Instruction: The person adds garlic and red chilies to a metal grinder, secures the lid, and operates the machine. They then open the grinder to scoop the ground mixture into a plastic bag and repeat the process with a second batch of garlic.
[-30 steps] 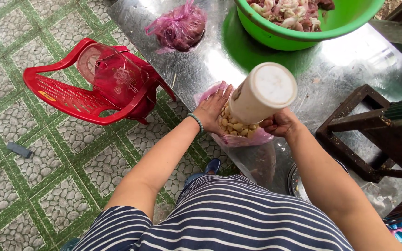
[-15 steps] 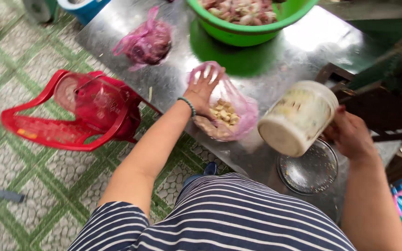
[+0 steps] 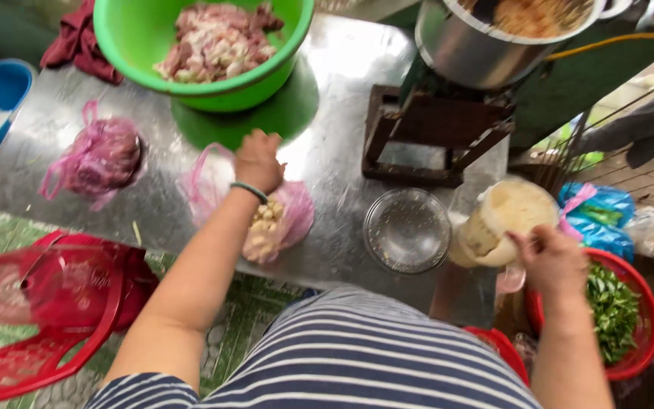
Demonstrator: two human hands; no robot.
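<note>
My left hand [image 3: 257,160] is closed on the top of a pink plastic bag [image 3: 291,214] of pale peeled cloves that lies on the steel table [image 3: 342,151]. A green bead bracelet is on that wrist. My right hand [image 3: 550,261] grips a cream plastic jar [image 3: 502,221], tilted, off the table's right end and above a red basket of green leaves [image 3: 615,314].
A green basin of raw meat pieces [image 3: 206,45] stands at the back. A tied pink bag [image 3: 100,157] lies left. A clear round lid [image 3: 406,229] sits near the table's front. A dark wooden stand [image 3: 433,136] carries a metal pot [image 3: 493,38]. A red chair [image 3: 39,303] stands lower left.
My right hand has carried the jar from above the bag to the right, past the table's end. My left hand has closed on the bag's top. The camera has swung right.
</note>
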